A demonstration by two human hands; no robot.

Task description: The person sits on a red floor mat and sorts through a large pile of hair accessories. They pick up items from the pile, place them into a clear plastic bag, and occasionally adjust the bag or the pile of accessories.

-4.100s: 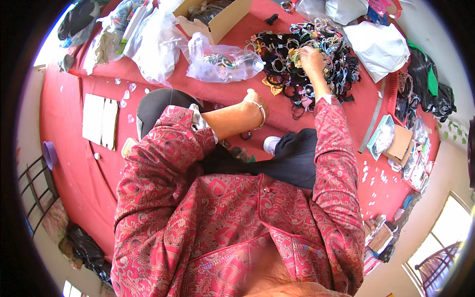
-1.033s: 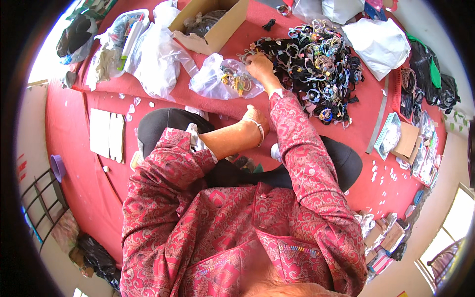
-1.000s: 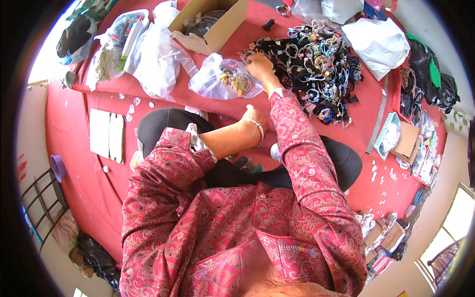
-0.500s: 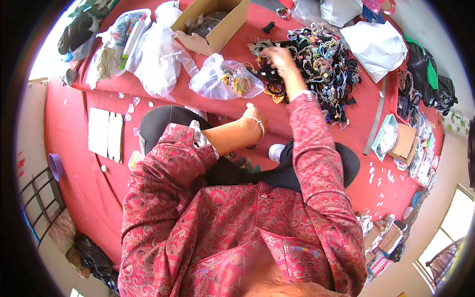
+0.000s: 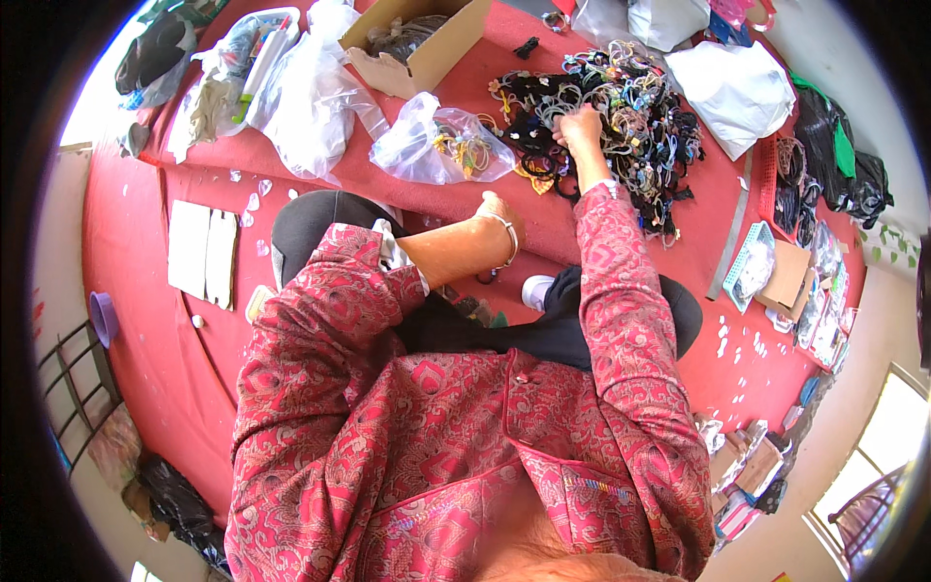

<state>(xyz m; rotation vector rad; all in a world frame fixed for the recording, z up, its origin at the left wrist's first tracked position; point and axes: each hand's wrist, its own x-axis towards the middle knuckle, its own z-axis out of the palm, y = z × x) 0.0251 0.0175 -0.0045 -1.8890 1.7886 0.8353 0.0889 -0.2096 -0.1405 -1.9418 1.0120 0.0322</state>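
A big tangled heap of hair ties (image 5: 640, 126), mostly black with coloured and pale ones mixed in, lies on the red cloth ahead to the right. My right hand (image 5: 579, 131) reaches into its left side, fingers bent down among the bands; what they pinch is hidden. Over my lap, my left hand (image 5: 497, 228) is curled closed, a white bracelet at its wrist. Its fingers face away, so its contents cannot be made out. Beyond it lies a clear plastic bag (image 5: 412, 150) with yellowish hair ties inside.
An open cardboard box (image 5: 427, 68) with dark contents stands beyond the bag. White plastic bags (image 5: 310, 107) lie left of it, and another white bag (image 5: 732, 92) lies right of the heap. A blue basket (image 5: 752, 267) and a red basket (image 5: 776, 194) stand farther right.
My right hand has moved right, from the pale bands at the heap's left edge to farther in among the hair ties. My left hand stays nearly in place.
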